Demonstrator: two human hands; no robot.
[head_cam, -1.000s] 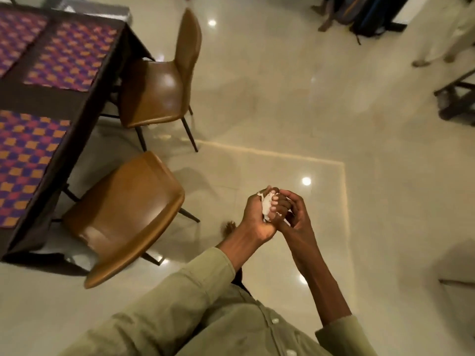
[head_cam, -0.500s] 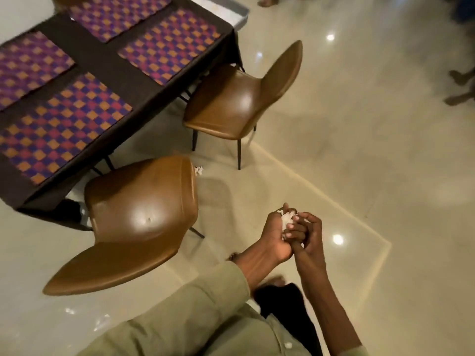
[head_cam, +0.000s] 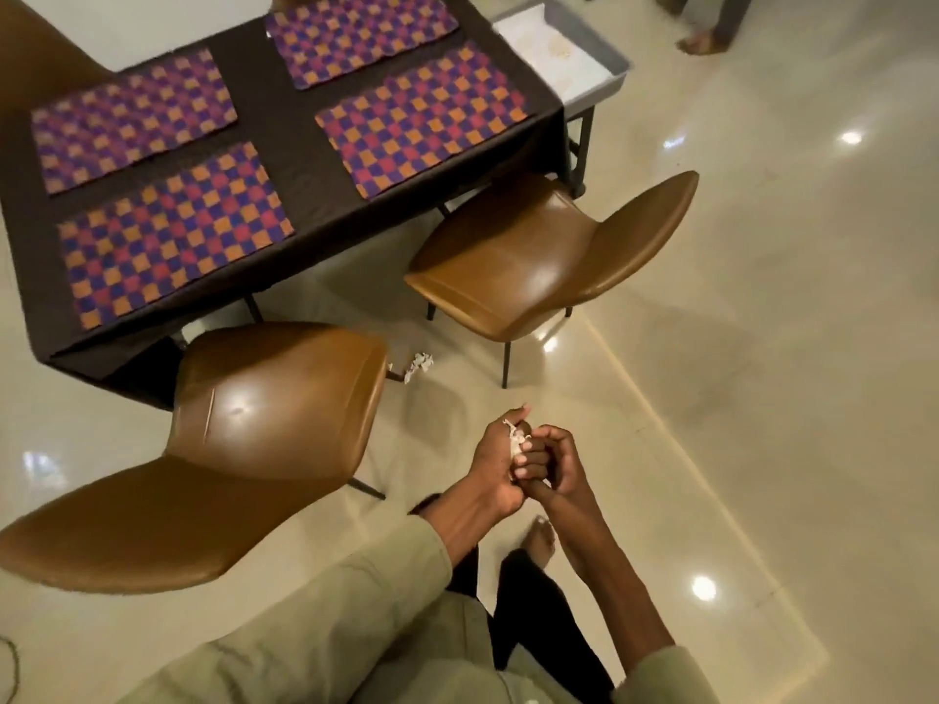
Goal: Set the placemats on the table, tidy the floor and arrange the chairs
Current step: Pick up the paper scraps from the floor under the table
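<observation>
My left hand [head_cam: 495, 462] grips a crumpled white paper wad [head_cam: 514, 439], and my right hand [head_cam: 561, 464] curls against it from the right, fingers pressed to the same wad. Another crumpled paper scrap [head_cam: 419, 364] lies on the floor between two brown leather chairs, the near chair [head_cam: 264, 424] and the far chair [head_cam: 538, 256]. Both chairs stand angled beside the dark-clothed table [head_cam: 300, 195]. Several purple-and-orange checkered placemats lie flat on it, the nearest placemat [head_cam: 173, 231] at the front left.
A grey tray [head_cam: 599, 63] with a white inside stands past the table's far right corner. Another person's bare feet [head_cam: 703, 40] are at the top right. A third brown chair [head_cam: 35, 53] shows at the top left. My own foot [head_cam: 541, 538] is below my hands.
The view has swung left and down, bringing the whole table and the floor scrap into sight. My hands stay together around the paper wad, squeezing it tighter.
</observation>
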